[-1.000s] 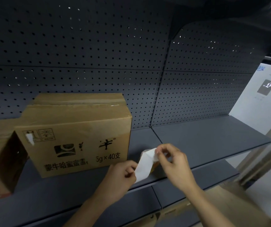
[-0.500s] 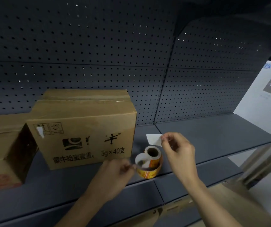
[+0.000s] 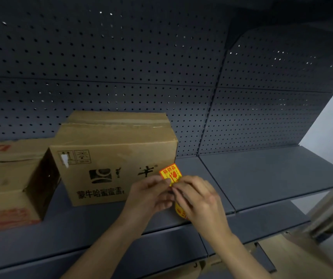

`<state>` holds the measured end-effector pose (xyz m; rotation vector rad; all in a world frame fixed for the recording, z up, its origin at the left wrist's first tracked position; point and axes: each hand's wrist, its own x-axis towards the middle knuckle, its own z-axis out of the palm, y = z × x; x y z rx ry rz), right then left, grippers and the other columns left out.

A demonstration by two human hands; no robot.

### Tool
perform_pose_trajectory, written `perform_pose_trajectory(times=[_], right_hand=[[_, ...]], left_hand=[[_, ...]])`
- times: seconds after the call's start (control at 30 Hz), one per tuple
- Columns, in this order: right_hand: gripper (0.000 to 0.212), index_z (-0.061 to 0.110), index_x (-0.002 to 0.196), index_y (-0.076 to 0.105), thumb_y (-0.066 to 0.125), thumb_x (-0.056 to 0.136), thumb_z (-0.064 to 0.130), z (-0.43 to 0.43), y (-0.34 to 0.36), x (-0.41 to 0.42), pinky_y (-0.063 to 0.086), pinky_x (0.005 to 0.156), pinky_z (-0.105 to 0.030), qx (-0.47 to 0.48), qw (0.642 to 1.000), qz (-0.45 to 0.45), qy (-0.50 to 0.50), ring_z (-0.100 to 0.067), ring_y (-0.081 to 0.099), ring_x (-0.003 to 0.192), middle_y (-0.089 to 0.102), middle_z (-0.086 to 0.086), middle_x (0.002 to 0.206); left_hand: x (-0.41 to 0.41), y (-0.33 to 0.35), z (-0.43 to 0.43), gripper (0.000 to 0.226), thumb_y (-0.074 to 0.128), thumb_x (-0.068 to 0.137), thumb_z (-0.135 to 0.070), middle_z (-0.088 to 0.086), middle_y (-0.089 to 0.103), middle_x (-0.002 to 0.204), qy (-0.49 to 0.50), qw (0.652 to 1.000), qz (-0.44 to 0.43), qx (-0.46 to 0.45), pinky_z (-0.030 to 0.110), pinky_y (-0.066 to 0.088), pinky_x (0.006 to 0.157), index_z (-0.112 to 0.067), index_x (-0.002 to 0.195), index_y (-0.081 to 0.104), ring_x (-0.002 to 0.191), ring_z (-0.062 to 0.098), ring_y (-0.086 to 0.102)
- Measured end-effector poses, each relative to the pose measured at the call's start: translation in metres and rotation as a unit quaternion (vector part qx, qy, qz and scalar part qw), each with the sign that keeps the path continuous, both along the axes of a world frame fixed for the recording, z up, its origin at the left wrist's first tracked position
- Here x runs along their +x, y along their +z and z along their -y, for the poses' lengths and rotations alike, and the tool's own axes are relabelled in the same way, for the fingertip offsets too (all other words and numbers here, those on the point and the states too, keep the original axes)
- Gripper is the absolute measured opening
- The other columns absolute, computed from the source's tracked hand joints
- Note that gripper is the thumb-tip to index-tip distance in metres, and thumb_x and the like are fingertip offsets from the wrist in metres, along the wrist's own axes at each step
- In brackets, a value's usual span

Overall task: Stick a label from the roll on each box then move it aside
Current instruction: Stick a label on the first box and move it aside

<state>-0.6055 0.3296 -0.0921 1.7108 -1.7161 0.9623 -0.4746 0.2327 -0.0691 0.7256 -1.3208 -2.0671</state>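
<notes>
Two hands meet in front of the brown cardboard box with black printed characters point(image 3: 115, 158), pinching one small orange-and-yellow rectangular label point(image 3: 170, 174) between them. The left hand point(image 3: 148, 196) closes thumb and forefinger on the label's lower left edge; the right hand point(image 3: 199, 200) closes its fingers point(image 3: 178, 188) on the lower right edge, so both are shut on the same sticker. Its printed face points toward the camera and its upper part stands free above the fingers, just before the box's lower right front corner. Whether it touches the cardboard yet I cannot tell. Holding it by the bottom edge with both hands probably keeps the sticky back off the skin and lets it be squared up against the box face beyond the fingers.

Below the right hand, partly hidden by the palm, sits the orange roll of labels point(image 3: 180, 211) on the dark grey metal shelf point(image 3: 262, 178). Far out to the left of the fingers stands a second brown carton with red print point(image 3: 6, 190), close against the first box.

Both forearms rise from the bottom of the view and converge, wrists roughly level, knuckles toward the camera and fingers curled inward. The step in hand looks like pressing the label onto this box.
</notes>
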Motion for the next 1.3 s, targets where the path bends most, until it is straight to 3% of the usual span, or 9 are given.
perform_pose_trajectory(times=[0.23,0.4,0.63,0.87,0.97,1.03,1.1,1.17,1.3], right_hand=[[0.022,0.024,0.108,0.071,0.073,0.088,0.031,-0.007,0.006,-0.005,0.048,0.084,-0.018,0.053,0.956,0.283,0.055,-0.008,0.061,0.098,0.059,0.011,0.109],[0.012,0.015,0.1,0.074,0.072,0.089,0.013,0.009,0.022,-0.008,0.047,0.068,-0.014,0.03,0.825,0.56,0.067,-0.001,0.059,0.069,0.067,0.0,0.082],[0.004,0.015,0.086,0.075,0.075,0.087,0.012,0.025,0.025,-0.014,0.049,0.066,-0.015,0.06,0.833,0.544,0.084,-0.002,0.059,0.065,0.066,0.01,0.065],[0.009,0.022,0.085,0.072,0.072,0.09,0.014,0.041,0.031,-0.018,0.051,0.07,-0.016,0.041,0.854,0.511,0.088,-0.001,0.062,0.072,0.07,0.009,0.075],[0.006,0.021,0.089,0.073,0.071,0.091,0.017,0.048,0.03,-0.029,0.055,0.076,-0.027,0.056,0.859,0.502,0.089,-0.013,0.067,0.078,0.073,0.0,0.081],[0.003,0.021,0.092,0.073,0.071,0.091,0.019,0.053,0.029,-0.034,0.056,0.081,-0.035,0.07,0.863,0.492,0.089,-0.023,0.069,0.085,0.074,-0.005,0.086],[0.003,0.019,0.093,0.073,0.071,0.091,0.019,0.058,0.029,-0.036,0.056,0.081,-0.034,0.069,0.862,0.494,0.091,-0.022,0.069,0.086,0.074,-0.004,0.086],[0.003,0.018,0.092,0.073,0.071,0.091,0.017,0.063,0.03,-0.036,0.055,0.078,-0.029,0.064,0.86,0.497,0.097,-0.015,0.067,0.081,0.073,-0.002,0.084],[0.006,0.021,0.091,0.072,0.071,0.091,0.015,0.069,0.031,-0.037,0.055,0.076,-0.026,0.057,0.857,0.501,0.103,-0.013,0.067,0.081,0.073,0.0,0.083]], left_hand=[[0.001,-0.007,0.016,0.016,0.058,0.097,-0.008,0.004,0.067,0.064,0.033,0.971,0.079,-0.225,0.025,0.05,0.058,-0.008,0.085,0.068,0.063,0.016,0.063],[0.007,-0.005,0.025,0.014,0.058,0.098,-0.013,0.006,0.066,0.071,-0.004,0.939,0.117,-0.323,0.018,0.051,0.063,-0.018,0.091,0.069,0.067,0.007,0.062],[0.008,0.005,0.033,0.014,0.061,0.097,-0.024,-0.009,0.07,0.077,0.033,0.877,0.165,-0.451,0.017,0.049,0.066,-0.025,0.093,0.074,0.074,0.006,0.065],[0.013,0.019,0.025,0.028,0.048,0.096,-0.049,-0.01,0.065,0.068,0.147,0.743,0.27,-0.594,0.026,0.052,0.058,-0.027,0.087,0.062,0.061,0.004,0.062],[0.016,0.026,0.034,0.032,0.051,0.093,-0.052,-0.006,0.068,0.08,0.25,0.641,0.286,-0.667,0.024,0.046,0.05,-0.023,0.091,0.065,0.07,0.013,0.065],[0.014,0.029,0.047,0.041,0.055,0.091,-0.051,0.003,0.067,0.109,0.278,0.58,0.295,-0.707,0.039,0.054,0.078,-0.017,0.109,0.067,0.108,0.026,0.06],[0.011,0.033,0.062,0.058,0.049,0.09,-0.059,0.007,0.056,0.136,0.242,0.567,0.329,-0.715,0.055,0.028,0.117,-0.015,0.128,0.059,0.138,0.034,0.039],[0.005,0.034,0.073,0.07,0.039,0.091,-0.067,0.006,0.05,0.144,0.205,0.571,0.367,-0.705,0.056,0.008,0.123,-0.016,0.138,0.052,0.144,0.033,0.031],[-0.004,0.026,0.079,0.072,0.034,0.09,-0.074,0.001,0.062,0.132,0.194,0.549,0.386,-0.716,0.049,0.029,0.114,-0.02,0.13,0.06,0.125,0.024,0.054]])
